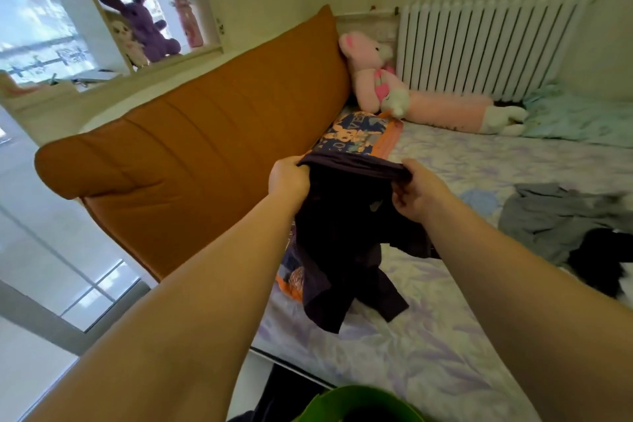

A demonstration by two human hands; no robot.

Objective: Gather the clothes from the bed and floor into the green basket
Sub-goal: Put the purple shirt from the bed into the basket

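Both hands, left hand [288, 179] and right hand [418, 193], grip a dark garment [346, 236] above the bed [445, 353]. Green basket [359, 404] sits just below the bed's near edge, insides hidden. Grey clothes [551, 219] lie on the bed, right of the garment.

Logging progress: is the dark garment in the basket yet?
No. Both hands, left hand and right hand, hold the dark garment over the bed.

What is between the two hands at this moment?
In the head view, the bunched top edge of the dark garment spans from the left hand to the right hand.
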